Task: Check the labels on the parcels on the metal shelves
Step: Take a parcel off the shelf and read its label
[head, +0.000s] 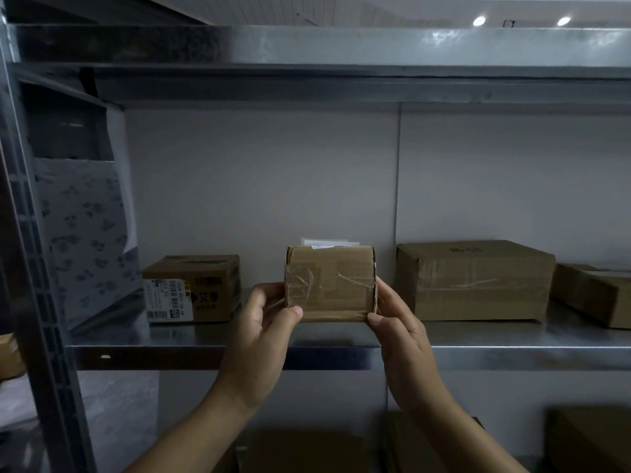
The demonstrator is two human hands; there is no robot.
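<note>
A small taped cardboard parcel (pixel 330 283) is held between both hands above the front of the metal shelf (pixel 512 356). My left hand (pixel 264 327) grips its left side, thumb on the front lower corner. My right hand (pixel 397 331) grips its right side the same way. The face turned to me is plain brown with clear tape; a white label edge shows along its top. On the shelf to the left stands a printed box (pixel 205 285) with a white barcode label (pixel 167 300). A larger taped box (pixel 474 279) sits to the right.
Another brown box (pixel 594 293) lies at the far right of the shelf. A grey patterned bag (pixel 85 233) leans at the left by the steel upright (pixel 37 268). More cardboard boxes (pixel 307 452) sit on the level below. An upper shelf (pixel 341 46) runs overhead.
</note>
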